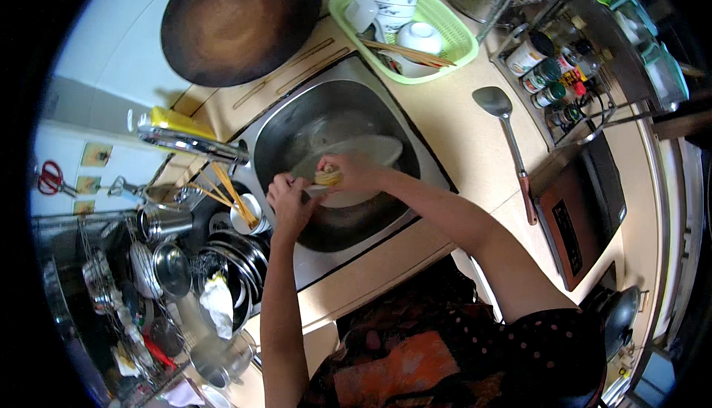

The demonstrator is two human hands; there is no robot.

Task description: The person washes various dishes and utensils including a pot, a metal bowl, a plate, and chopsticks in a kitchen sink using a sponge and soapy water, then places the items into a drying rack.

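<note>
Over the steel sink (271, 130), my left hand (291, 204) is closed on the near-left edge of a wide, pale, round dish (374, 150), which looks like a plate or shallow bowl. Closed fingers of my right hand (350, 172) press a small yellowish scrubber (327, 177) near that same edge, close to my left thumb. The scrubber's exact kind is hard to make out. My right forearm and hand cover part of the dish, and its far rim is blurred. The faucet (196, 143) reaches toward the sink from the left.
A green basket (467, 52) with bowls and chopsticks stands behind the sink, beside a large wok (237, 22). On the right counter lie a spatula (512, 137) and a brown cooktop (567, 222). Stacked pans (252, 260) and a cup (248, 215) with chopsticks crowd the left.
</note>
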